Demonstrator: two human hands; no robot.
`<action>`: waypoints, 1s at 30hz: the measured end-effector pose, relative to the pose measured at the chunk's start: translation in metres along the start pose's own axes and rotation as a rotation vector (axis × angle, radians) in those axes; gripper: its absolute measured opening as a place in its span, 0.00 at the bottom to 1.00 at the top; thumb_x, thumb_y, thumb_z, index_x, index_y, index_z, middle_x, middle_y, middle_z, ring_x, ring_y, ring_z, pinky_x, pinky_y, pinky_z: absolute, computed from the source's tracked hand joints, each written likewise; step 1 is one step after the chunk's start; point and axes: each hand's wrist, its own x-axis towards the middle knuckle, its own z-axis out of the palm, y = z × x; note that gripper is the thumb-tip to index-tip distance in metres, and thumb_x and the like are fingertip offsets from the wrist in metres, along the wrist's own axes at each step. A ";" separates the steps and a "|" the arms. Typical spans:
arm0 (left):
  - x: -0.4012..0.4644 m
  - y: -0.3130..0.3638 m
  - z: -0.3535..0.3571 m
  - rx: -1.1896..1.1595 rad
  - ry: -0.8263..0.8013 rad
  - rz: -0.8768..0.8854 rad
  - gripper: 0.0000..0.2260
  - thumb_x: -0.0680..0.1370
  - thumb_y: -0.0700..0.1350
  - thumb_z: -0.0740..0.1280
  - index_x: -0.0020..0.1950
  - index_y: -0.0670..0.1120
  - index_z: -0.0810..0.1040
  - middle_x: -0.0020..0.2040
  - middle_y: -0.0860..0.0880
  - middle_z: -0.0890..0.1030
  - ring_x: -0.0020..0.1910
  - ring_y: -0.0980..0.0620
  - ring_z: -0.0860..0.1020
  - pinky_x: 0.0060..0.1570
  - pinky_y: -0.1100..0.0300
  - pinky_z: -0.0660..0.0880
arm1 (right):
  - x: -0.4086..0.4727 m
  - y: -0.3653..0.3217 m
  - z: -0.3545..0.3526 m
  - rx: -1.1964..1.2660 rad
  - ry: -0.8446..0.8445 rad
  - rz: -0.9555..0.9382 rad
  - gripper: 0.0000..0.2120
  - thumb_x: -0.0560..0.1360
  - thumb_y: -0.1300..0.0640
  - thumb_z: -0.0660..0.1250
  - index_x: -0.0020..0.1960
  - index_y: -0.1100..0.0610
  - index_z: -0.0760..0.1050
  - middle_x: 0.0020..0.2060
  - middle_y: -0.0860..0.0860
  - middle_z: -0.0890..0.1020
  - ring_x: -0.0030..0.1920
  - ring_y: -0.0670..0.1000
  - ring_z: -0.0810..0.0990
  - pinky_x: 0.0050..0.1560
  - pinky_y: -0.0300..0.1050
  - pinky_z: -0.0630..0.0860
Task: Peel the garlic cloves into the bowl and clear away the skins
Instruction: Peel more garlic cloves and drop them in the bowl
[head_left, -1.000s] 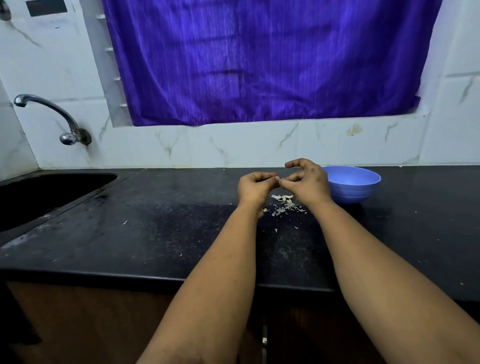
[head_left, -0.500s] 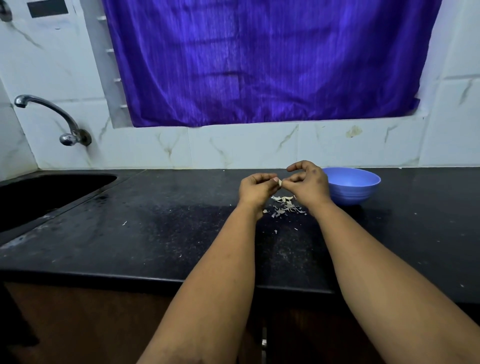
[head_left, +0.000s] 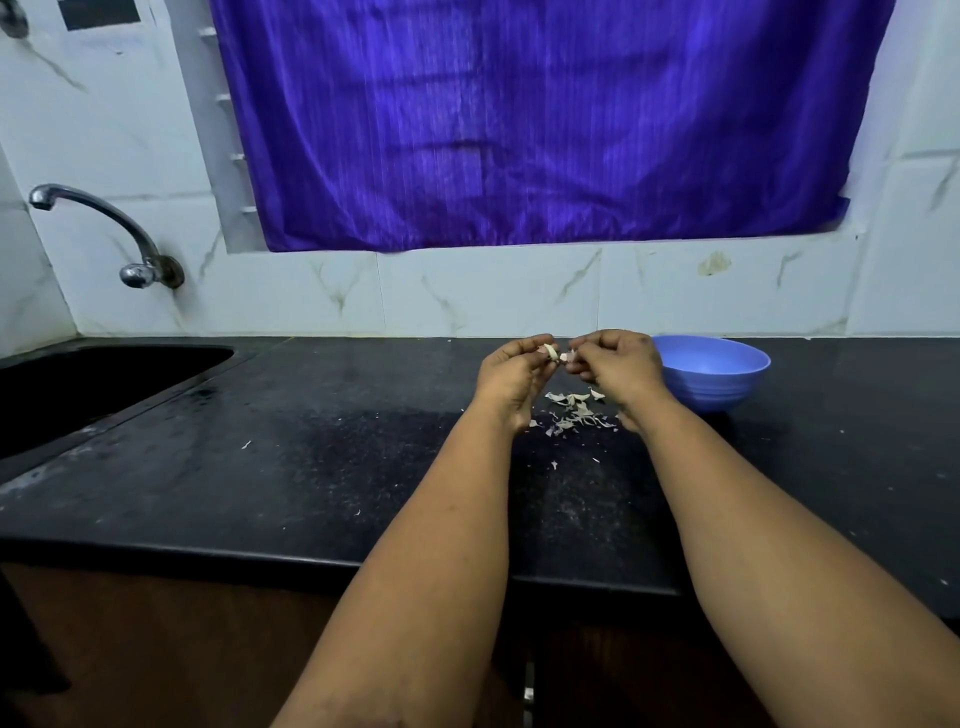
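My left hand (head_left: 511, 371) pinches a small pale garlic clove (head_left: 550, 352) at its fingertips, held above the black counter. My right hand (head_left: 615, 364) pinches a bit of skin (head_left: 569, 356) just right of the clove; a small gap shows between the two hands. A heap of papery garlic skins (head_left: 576, 410) lies on the counter right under both hands. The blue bowl (head_left: 727, 384) stands to the right, touching distance from my right hand; its inside is hidden from here.
The black counter (head_left: 311, 467) carries stray skin flecks. A dark sink (head_left: 78, 384) is sunk in at the far left, with a metal tap (head_left: 104, 228) on the tiled wall above it. A purple curtain hangs behind.
My hands have drawn slightly apart, exposing the clove and a bit of skin between the fingertips. Bowl and skin heap stay put.
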 end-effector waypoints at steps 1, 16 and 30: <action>0.000 0.000 0.000 -0.006 0.008 0.002 0.09 0.77 0.29 0.62 0.44 0.39 0.78 0.40 0.45 0.80 0.37 0.55 0.80 0.40 0.68 0.79 | 0.001 0.000 0.000 -0.023 0.021 -0.008 0.06 0.74 0.63 0.66 0.42 0.58 0.81 0.32 0.53 0.83 0.35 0.48 0.83 0.39 0.38 0.77; -0.001 -0.001 0.000 -0.018 0.029 0.025 0.07 0.76 0.29 0.65 0.44 0.39 0.78 0.41 0.45 0.80 0.39 0.53 0.79 0.40 0.69 0.79 | -0.004 -0.003 -0.003 -0.102 0.047 -0.092 0.10 0.74 0.62 0.65 0.37 0.53 0.82 0.33 0.50 0.82 0.35 0.46 0.77 0.39 0.39 0.75; -0.002 -0.003 -0.001 0.015 -0.017 0.086 0.09 0.74 0.28 0.66 0.41 0.41 0.78 0.33 0.50 0.82 0.39 0.54 0.80 0.44 0.66 0.79 | -0.009 -0.003 -0.003 0.378 -0.263 0.131 0.04 0.73 0.68 0.69 0.45 0.61 0.80 0.31 0.50 0.84 0.32 0.44 0.81 0.37 0.33 0.78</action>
